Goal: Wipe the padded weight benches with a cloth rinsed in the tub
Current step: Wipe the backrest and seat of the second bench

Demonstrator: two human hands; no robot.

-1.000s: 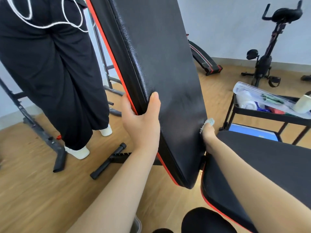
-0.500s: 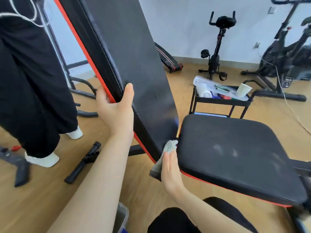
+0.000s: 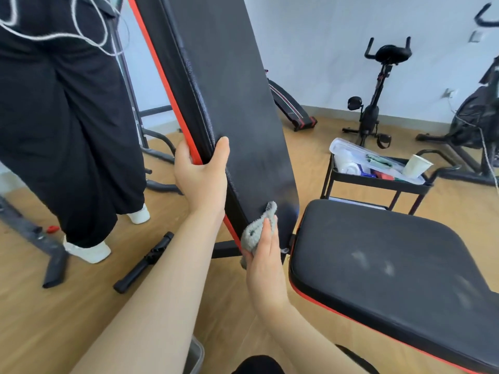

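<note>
The black padded backrest [image 3: 229, 98] with red piping stands raised steeply in front of me. My left hand [image 3: 201, 176] grips its left edge, thumb on the front face. My right hand [image 3: 266, 261] presses a grey cloth [image 3: 256, 230] against the backrest's bottom end, close to the gap before the seat. The black seat pad [image 3: 391, 268] lies flat to the right, with pale dusty smears on it. A corner of a clear tub [image 3: 195, 357] shows at the bottom edge under my left forearm.
A person in black trousers [image 3: 67, 125] and white socks stands at the left beside a rack frame. A black cart [image 3: 378, 182] holds a clear box and a paper cup [image 3: 415, 166]. Exercise bikes [image 3: 378, 90] and a sit-up bench [image 3: 291, 106] line the far wall.
My right hand with the cloth moved down from the backrest's right edge to its bottom end, then slightly up onto the lower face. My left hand kept its grip. The view shifted right.
</note>
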